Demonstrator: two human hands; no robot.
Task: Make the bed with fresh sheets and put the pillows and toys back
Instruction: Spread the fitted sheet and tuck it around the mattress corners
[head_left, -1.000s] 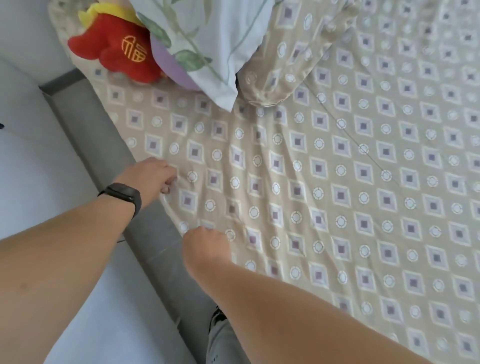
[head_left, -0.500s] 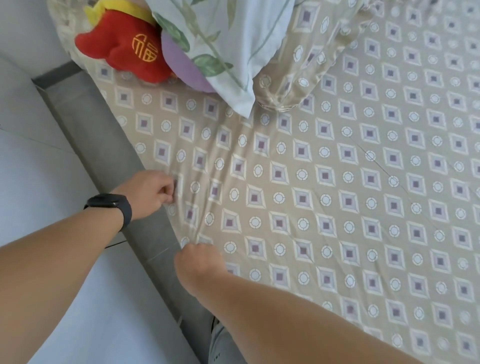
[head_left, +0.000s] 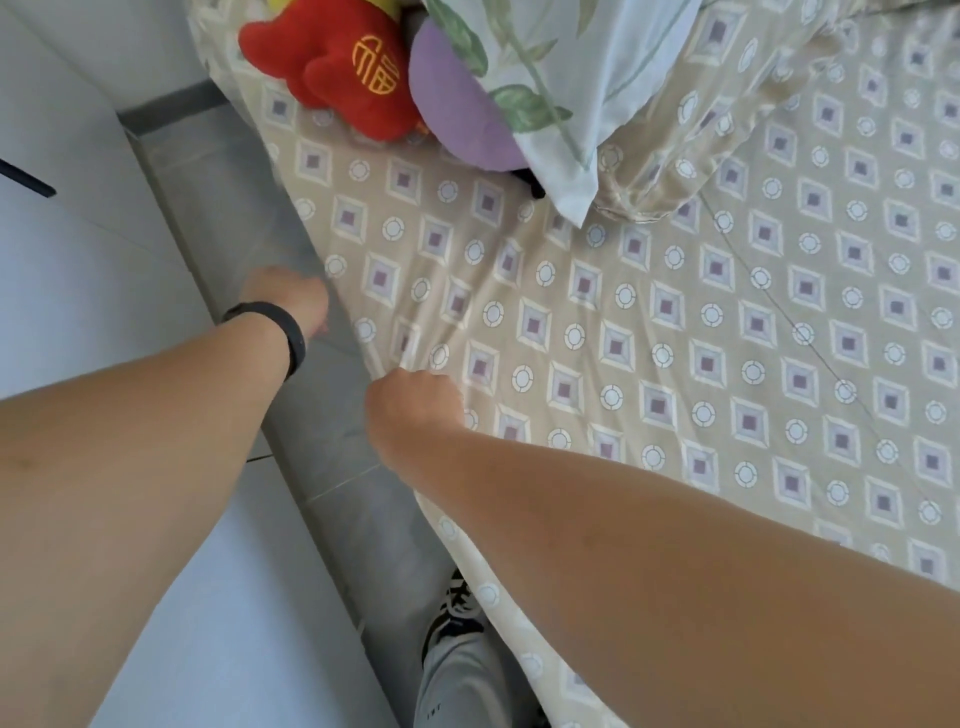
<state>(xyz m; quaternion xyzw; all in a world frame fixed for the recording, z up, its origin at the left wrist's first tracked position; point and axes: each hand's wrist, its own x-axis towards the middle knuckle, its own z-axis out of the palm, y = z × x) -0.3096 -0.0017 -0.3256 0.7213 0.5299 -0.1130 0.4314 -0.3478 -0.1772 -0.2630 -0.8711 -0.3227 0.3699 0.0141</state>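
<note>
A beige sheet (head_left: 675, 332) with squares and circles covers the bed. My right hand (head_left: 415, 410) grips a bunched fold at the sheet's left edge, and creases fan out from it. My left hand (head_left: 291, 301), a black band on its wrist, sits right at that edge a little farther up, over the floor; its fingers are hidden. At the head of the bed lie a red plush toy (head_left: 332, 67), a purple plush (head_left: 457, 119), a pale floral pillow (head_left: 550, 78) and a beige pillow (head_left: 691, 135) in the sheet's pattern.
A narrow strip of grey floor (head_left: 234, 208) runs between the bed and a white cabinet front (head_left: 78, 270) on the left. My leg in grey trousers and a dark shoe (head_left: 457, 613) stand close against the bed's side.
The view has come closer. My left hand slid off the top of the sheet to its edge over the floor. My right hand still holds the bunched edge.
</note>
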